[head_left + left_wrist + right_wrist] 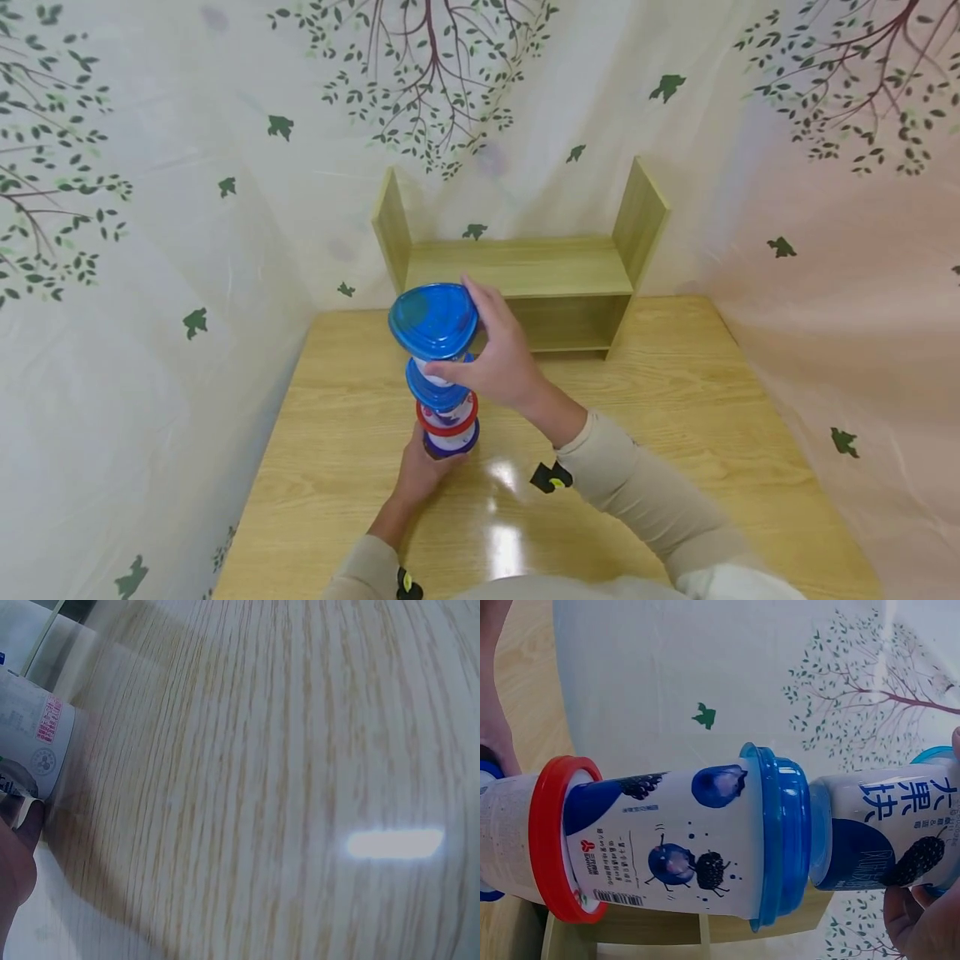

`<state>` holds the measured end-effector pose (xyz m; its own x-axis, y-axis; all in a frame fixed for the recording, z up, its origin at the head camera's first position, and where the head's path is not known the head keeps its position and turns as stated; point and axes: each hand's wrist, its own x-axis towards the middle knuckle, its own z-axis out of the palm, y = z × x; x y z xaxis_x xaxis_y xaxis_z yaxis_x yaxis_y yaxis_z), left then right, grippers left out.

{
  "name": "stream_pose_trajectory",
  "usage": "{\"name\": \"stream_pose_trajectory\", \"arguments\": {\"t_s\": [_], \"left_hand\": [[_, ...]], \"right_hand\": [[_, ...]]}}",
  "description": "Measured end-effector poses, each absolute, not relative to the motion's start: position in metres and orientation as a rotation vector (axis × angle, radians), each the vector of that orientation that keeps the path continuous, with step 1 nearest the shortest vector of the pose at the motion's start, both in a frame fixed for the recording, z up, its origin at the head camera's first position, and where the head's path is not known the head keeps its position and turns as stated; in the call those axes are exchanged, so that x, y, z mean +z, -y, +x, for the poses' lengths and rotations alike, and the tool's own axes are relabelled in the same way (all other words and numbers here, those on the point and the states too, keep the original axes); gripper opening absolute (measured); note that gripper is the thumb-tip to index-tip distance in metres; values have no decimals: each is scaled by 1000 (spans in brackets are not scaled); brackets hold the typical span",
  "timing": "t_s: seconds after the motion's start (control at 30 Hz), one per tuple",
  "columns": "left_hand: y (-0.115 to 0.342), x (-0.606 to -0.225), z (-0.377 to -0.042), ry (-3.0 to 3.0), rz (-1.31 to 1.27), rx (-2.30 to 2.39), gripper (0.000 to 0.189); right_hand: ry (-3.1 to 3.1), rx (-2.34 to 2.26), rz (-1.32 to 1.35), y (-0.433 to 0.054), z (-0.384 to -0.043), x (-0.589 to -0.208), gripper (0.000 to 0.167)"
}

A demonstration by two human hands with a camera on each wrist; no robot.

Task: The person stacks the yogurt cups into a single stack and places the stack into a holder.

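Several white yogurt cups with coloured lids stand in a tall stack in the head view. The right hand (498,350) grips the top cup (885,832), which has a blue lid (435,321), thumb on its near side. Its base is right at the blue lid (784,832) of the second cup (667,844). Below that is a cup with a red lid (559,840), above a dark blue lid (452,446). The left hand (420,475) holds around the lowest cup (34,735), whose lower part it hides in the head view; its thumb shows in the left wrist view.
A pale wooden shelf unit (517,267) with two upright sides stands at the table's back, just behind the stack. The wooden table (637,467) reflects light at the front. Patterned curtains (225,250) with trees and leaves enclose the table.
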<state>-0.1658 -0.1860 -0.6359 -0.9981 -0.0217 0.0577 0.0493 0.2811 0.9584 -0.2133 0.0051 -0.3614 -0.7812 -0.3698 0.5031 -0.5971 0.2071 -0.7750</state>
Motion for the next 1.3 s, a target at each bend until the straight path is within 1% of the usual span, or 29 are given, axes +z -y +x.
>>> {"name": "stream_pose_trajectory", "arguments": {"t_s": [0.3,0.57,0.7,0.83,1.0,1.17,1.3], "left_hand": [[185,-636,-166,2441,-5,-1910,94],[184,-638,-164,2443,16,-1929,96],[184,-638,-164,2466,49,-1897,95],[185,-638,-168,2462,18,-1873,94],[184,-633,-168,2462,14,-1887,94],[184,-638,-168,2478,42,-1871,96],[182,-635,-168,2494,61,-1855,96]], "right_hand": [[2303,1602,946,4,-213,-377,102],[2379,1638,905,7,-209,-379,112],[2396,1648,904,3,-210,-378,120],[2368,1635,935,-4,-214,-378,125],[2343,1588,952,-15,-221,-381,120],[2320,1575,933,-28,-228,-384,116],[2231,1515,931,-46,-241,-383,106]]}}
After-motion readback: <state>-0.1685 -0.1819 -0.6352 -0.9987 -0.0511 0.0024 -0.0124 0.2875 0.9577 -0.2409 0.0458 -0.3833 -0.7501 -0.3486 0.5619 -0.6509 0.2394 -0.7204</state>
